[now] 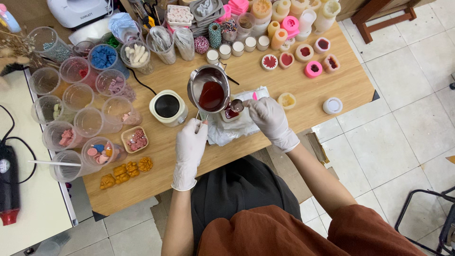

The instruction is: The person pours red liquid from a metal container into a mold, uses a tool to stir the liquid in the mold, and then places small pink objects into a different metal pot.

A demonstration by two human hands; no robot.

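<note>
small mould [231, 114] half hidden under spoon [236, 105]

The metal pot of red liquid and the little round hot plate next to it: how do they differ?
The metal pot is shiny steel, holds dark red liquid and is held above the table by the left hand on its handle. The hot plate is cream with a black top, bare, resting on the wooden table with a black cord. Both are round.

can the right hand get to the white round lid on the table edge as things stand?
Probably yes. The white round lid lies alone on bare table to the right of the right hand, nothing between; but that hand holds a spoon.
</note>
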